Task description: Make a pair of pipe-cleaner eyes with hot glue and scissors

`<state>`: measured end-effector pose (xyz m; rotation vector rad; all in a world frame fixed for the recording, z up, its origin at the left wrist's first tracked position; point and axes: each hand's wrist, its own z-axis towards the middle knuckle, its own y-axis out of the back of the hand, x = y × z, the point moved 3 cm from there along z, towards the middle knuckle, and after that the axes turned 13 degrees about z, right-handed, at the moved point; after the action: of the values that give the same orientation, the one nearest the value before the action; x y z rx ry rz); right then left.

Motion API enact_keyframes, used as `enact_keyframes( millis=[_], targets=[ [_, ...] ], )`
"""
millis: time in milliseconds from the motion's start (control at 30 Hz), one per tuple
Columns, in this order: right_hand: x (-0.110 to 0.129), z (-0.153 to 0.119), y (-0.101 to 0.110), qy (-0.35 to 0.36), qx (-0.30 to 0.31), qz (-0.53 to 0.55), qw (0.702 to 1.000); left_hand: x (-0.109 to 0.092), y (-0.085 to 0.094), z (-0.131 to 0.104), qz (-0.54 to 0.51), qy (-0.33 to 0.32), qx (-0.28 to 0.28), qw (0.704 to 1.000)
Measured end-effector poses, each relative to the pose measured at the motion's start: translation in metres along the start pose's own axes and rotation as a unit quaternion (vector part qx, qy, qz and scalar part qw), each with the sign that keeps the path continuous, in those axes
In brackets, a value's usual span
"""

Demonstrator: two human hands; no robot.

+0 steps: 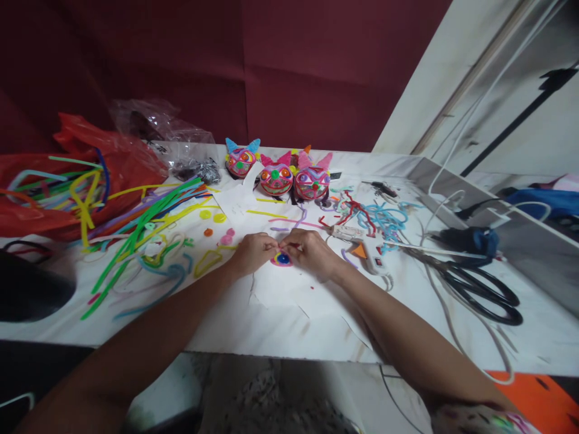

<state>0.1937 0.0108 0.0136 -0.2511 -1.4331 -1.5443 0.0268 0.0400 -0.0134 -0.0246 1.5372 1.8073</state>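
Note:
My left hand [254, 253] and my right hand [311, 252] meet over the middle of the table, fingertips pinched close together. Between them shows a bit of pink pipe cleaner [280, 246], held at both fingertips. Just below the fingers lies a small round piece [283, 259] with a blue centre, yellow ring and pink edge, partly covered by my right hand. Under it is white paper [280, 289]. A glue gun [368, 250] with an orange trigger rests right of my right hand.
Several colourful eared heads [277, 179] stand at the back. Green pipe cleaners [140, 232] and a red plastic bag [85, 144] are at left. Black-handled scissors [484, 289], a blue pipe-cleaner tangle [384, 218] and cables lie at right. The table's front edge [280, 357] is near.

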Motion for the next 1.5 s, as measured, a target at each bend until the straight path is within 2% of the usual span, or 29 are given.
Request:
enact_keyframes(
  millis=[133,233,333,433,500,567,667,733,900,967,1033,1200,1267,1367,1500],
  targets=[
    [0.0,0.0,-0.002,0.013,-0.009,0.017,1.0,-0.001,0.001,0.0,-0.007,0.008,-0.003,1.0],
    [0.004,0.0,0.008,0.018,-0.034,0.051,0.998,-0.001,0.003,0.0,-0.03,0.028,-0.007,0.999],
    [0.008,-0.003,0.04,0.012,-0.091,0.064,0.994,0.002,0.006,-0.001,-0.064,0.059,-0.007,0.996],
    [0.006,-0.018,0.083,-0.002,-0.121,0.004,0.993,0.007,0.01,0.0,-0.097,0.092,-0.006,0.991],
    [0.0,-0.034,0.107,-0.03,-0.106,-0.071,0.991,0.01,0.013,0.0,-0.112,0.112,-0.008,0.987],
    [-0.009,-0.054,0.12,-0.081,-0.07,-0.15,0.983,0.01,0.017,0.0,-0.124,0.125,-0.01,0.984],
    [-0.025,-0.085,0.124,-0.183,-0.005,-0.243,0.953,0.007,0.022,-0.001,-0.137,0.136,-0.014,0.981],
    [-0.033,-0.101,0.125,-0.22,-0.003,-0.271,0.937,0.004,0.024,-0.002,-0.138,0.142,-0.013,0.98],
    [-0.048,-0.121,0.141,-0.26,-0.09,-0.315,0.908,0.0,0.026,-0.005,-0.139,0.138,-0.005,0.98],
    [-0.052,-0.124,0.146,-0.275,-0.107,-0.317,0.901,0.0,0.027,-0.006,-0.133,0.137,-0.01,0.982],
    [-0.055,-0.124,0.143,-0.286,-0.106,-0.302,0.903,0.0,0.027,-0.006,-0.132,0.131,-0.017,0.982],
    [-0.056,-0.117,0.122,-0.296,-0.093,-0.261,0.914,-0.001,0.026,-0.007,-0.121,0.123,-0.012,0.985],
    [-0.054,-0.117,0.122,-0.298,-0.097,-0.265,0.912,-0.001,0.026,-0.007,-0.117,0.123,-0.01,0.986],
    [-0.05,-0.131,0.136,-0.307,-0.109,-0.294,0.899,-0.001,0.028,-0.007,-0.117,0.116,-0.01,0.986],
    [-0.053,-0.171,0.159,-0.349,-0.12,-0.339,0.866,-0.001,0.028,-0.006,-0.109,0.116,0.001,0.987]
  ],
)
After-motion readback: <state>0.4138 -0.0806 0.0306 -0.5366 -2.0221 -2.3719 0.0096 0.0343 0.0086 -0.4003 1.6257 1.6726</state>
